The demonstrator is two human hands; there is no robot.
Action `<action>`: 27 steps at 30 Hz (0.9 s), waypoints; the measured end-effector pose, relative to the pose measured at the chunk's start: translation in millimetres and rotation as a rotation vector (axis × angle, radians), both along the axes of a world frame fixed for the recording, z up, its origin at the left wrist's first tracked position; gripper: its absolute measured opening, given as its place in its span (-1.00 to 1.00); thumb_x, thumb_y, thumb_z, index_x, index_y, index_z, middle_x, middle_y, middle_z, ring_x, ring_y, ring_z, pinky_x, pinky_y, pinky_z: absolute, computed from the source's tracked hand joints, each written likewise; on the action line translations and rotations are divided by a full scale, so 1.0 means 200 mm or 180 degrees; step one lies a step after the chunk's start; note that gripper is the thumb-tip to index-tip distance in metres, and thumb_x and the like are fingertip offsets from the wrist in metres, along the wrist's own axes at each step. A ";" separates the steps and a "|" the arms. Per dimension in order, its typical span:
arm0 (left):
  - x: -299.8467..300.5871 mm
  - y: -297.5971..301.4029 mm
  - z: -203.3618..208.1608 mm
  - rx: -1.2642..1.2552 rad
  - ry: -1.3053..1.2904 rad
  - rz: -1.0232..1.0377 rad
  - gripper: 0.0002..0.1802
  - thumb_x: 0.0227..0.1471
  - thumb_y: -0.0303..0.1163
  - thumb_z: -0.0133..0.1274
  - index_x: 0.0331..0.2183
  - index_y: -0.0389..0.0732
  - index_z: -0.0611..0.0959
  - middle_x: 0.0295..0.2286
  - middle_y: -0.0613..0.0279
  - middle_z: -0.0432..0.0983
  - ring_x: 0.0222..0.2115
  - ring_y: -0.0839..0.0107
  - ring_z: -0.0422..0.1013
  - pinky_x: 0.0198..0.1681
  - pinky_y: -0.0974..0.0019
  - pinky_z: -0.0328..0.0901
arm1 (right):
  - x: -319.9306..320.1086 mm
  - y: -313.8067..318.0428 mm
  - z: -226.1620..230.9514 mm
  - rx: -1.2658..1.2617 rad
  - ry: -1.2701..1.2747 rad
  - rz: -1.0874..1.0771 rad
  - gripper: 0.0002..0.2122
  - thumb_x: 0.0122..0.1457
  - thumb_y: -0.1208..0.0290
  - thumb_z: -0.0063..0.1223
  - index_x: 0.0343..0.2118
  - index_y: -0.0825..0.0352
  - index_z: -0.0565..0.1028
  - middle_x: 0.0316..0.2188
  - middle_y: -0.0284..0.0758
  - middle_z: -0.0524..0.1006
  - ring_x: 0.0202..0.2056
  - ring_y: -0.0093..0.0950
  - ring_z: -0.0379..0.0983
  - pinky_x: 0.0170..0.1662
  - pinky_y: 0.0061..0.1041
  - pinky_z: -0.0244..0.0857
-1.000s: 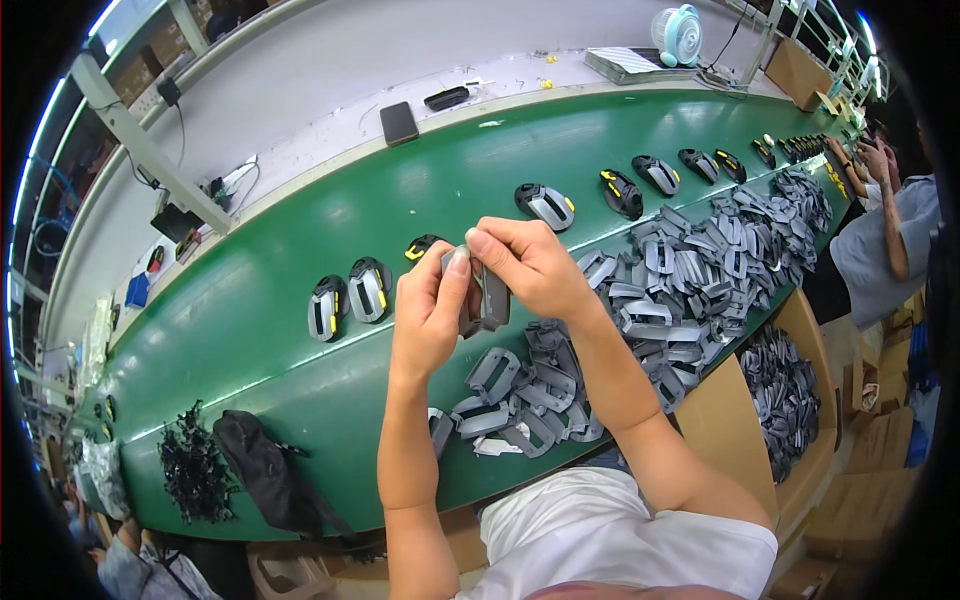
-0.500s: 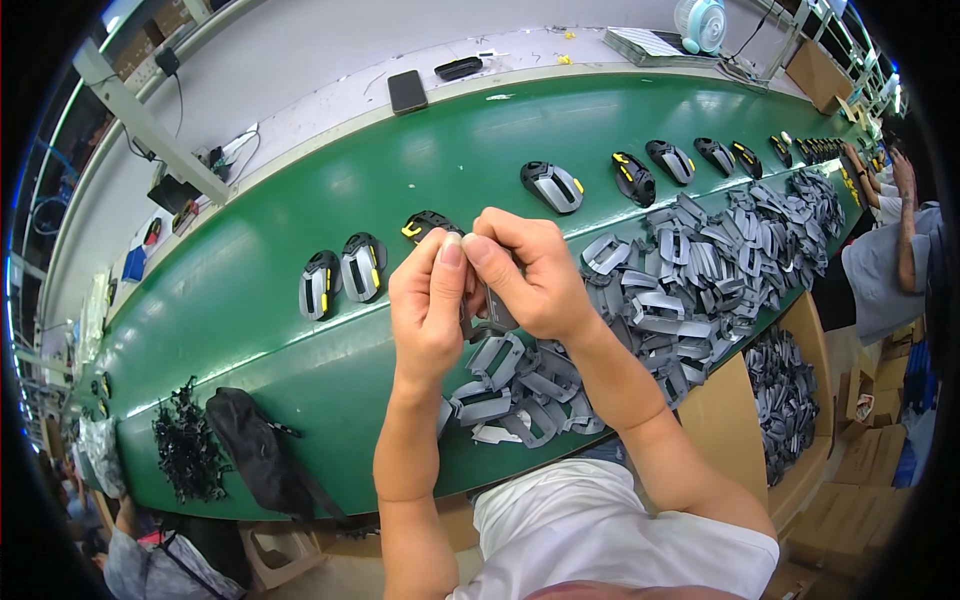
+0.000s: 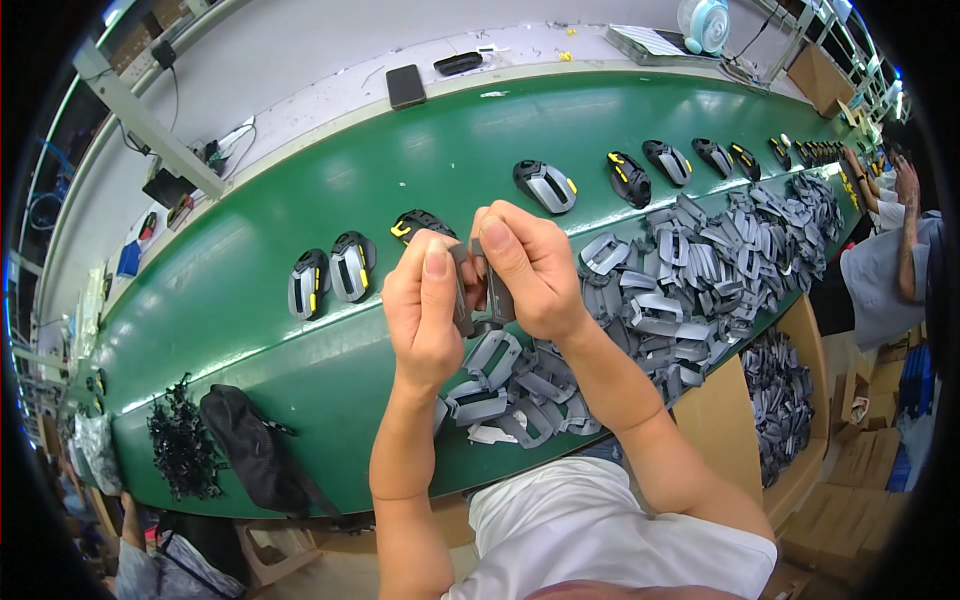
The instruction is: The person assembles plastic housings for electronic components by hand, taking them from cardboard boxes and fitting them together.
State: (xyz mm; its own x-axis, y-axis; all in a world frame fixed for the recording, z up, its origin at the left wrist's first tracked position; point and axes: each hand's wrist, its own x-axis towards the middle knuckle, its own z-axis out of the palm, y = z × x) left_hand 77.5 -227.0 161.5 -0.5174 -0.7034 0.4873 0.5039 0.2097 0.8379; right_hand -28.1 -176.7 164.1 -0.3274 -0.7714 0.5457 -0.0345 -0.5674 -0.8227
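In front of me, above the green work surface (image 3: 330, 390), both hands are raised close together. My left hand (image 3: 422, 305) is closed, thumb up, around one side of a grey plastic frame piece (image 3: 496, 300). My right hand (image 3: 535, 270) pinches the other side, its thumb along the top. Fingers hide much of the piece, which resembles those in the pile (image 3: 700, 260) of grey frame pieces to the right. Just beyond my hands lies a black and yellow computer mouse shell (image 3: 415, 222). Another mouse shell (image 3: 546, 187), with a grey top, sits farther right.
Two mouse shells (image 3: 352, 266) lie to the left, and several more run rightward. A black mesh bag (image 3: 250, 440) and tangled black parts (image 3: 182, 445) sit at near left. An open carton (image 3: 825, 400) of grey pieces stands at right; a co-worker's arm (image 3: 908, 220) is beyond.
My thumbs have moved apart, and more of the grey frame piece shows between my hands. The mouse shells appear slightly farther left in view.
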 end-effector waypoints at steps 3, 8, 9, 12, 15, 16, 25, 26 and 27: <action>-0.01 0.01 0.01 -0.0042 0.0025 -0.0049 -0.70 0.19 -0.32 -0.26 -0.51 -0.29 0.35 -0.66 0.33 0.27 -0.70 0.65 0.15 -0.66 0.54 0.04 | 0.00 0.01 -0.01 0.0072 0.0156 -0.0252 -0.72 0.25 0.38 -0.22 -0.59 0.39 0.29 -0.73 -0.40 0.32 -0.71 -0.67 0.22 -0.65 -0.65 0.12; -0.01 0.01 -0.02 -0.0359 -0.0165 0.0218 -0.74 0.17 -0.37 -0.24 -0.53 -0.28 0.33 -0.71 0.40 0.21 -0.72 0.69 0.09 -0.69 0.54 -0.02 | 0.01 0.01 0.01 -0.0008 0.0566 -0.0616 -0.73 0.23 0.41 -0.18 -0.60 0.40 0.29 -0.75 -0.36 0.32 -0.72 -0.62 0.23 -0.65 -0.61 0.12; -0.01 0.01 -0.03 -0.0355 -0.0170 0.0212 -0.74 0.17 -0.37 -0.24 -0.53 -0.28 0.33 -0.71 0.40 0.21 -0.72 0.69 0.09 -0.69 0.54 -0.02 | 0.02 0.02 0.02 0.0061 0.0652 -0.0659 -0.74 0.22 0.41 -0.17 -0.60 0.40 0.29 -0.74 -0.35 0.32 -0.72 -0.60 0.23 -0.65 -0.60 0.12; -0.02 0.01 -0.03 -0.0325 -0.0070 0.0276 -0.74 0.17 -0.40 -0.23 -0.54 -0.27 0.33 -0.73 0.42 0.19 -0.72 0.70 0.07 -0.70 0.55 -0.03 | 0.03 0.02 0.02 0.0084 0.0689 -0.0686 -0.74 0.22 0.42 -0.17 -0.60 0.40 0.28 -0.75 -0.34 0.31 -0.72 -0.59 0.23 -0.66 -0.59 0.11; -0.02 0.01 -0.03 -0.0207 -0.0038 0.0156 -0.73 0.17 -0.39 -0.22 -0.56 -0.27 0.32 -0.72 0.43 0.18 -0.72 0.71 0.06 -0.70 0.56 -0.04 | 0.02 0.02 -0.01 0.0050 0.0767 -0.0810 -0.75 0.22 0.43 -0.18 -0.60 0.40 0.29 -0.75 -0.33 0.32 -0.73 -0.58 0.23 -0.66 -0.57 0.10; -0.03 0.01 -0.03 -0.0102 -0.0037 0.0145 -0.73 0.17 -0.39 -0.22 -0.56 -0.26 0.32 -0.72 0.44 0.17 -0.71 0.71 0.06 -0.70 0.56 -0.04 | 0.02 0.02 -0.01 0.0051 0.0768 -0.0802 -0.75 0.22 0.43 -0.18 -0.60 0.40 0.29 -0.75 -0.33 0.32 -0.73 -0.58 0.23 -0.66 -0.57 0.10; -0.09 -0.02 -0.07 0.0040 -0.0258 0.0389 -0.69 0.18 -0.37 -0.22 -0.59 -0.26 0.32 -0.72 0.46 0.15 -0.72 0.73 0.01 -0.70 0.54 -0.08 | 0.07 -0.02 -0.06 -0.1190 0.2274 -0.2031 -0.80 0.15 0.50 -0.16 -0.61 0.42 0.34 -0.74 -0.29 0.30 -0.73 -0.38 0.25 -0.64 -0.45 0.12; -0.06 -0.01 -0.06 -0.0297 -0.0287 0.0543 -0.69 0.18 -0.37 -0.22 -0.59 -0.26 0.32 -0.72 0.46 0.16 -0.72 0.73 0.02 -0.70 0.54 -0.08 | 0.05 -0.02 -0.05 -0.1202 0.2290 -0.2012 -0.80 0.15 0.50 -0.16 -0.61 0.42 0.34 -0.74 -0.29 0.30 -0.73 -0.38 0.25 -0.64 -0.45 0.12; -0.07 0.00 -0.06 -0.0291 -0.0284 0.0542 -0.69 0.18 -0.37 -0.22 -0.59 -0.26 0.32 -0.72 0.46 0.16 -0.72 0.73 0.02 -0.70 0.54 -0.08 | 0.02 -0.01 -0.04 -0.0852 0.1846 -0.1840 -0.79 0.15 0.50 -0.16 -0.61 0.42 0.33 -0.75 -0.29 0.29 -0.73 -0.38 0.24 -0.65 -0.46 0.11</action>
State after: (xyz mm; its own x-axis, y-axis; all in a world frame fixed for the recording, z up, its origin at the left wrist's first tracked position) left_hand 63.8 -226.8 148.7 -0.4388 -0.7395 0.5105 0.3793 0.3627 0.8513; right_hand -24.4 -178.8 156.1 -0.2423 -0.3911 0.8879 -0.7513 -0.5035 -0.4268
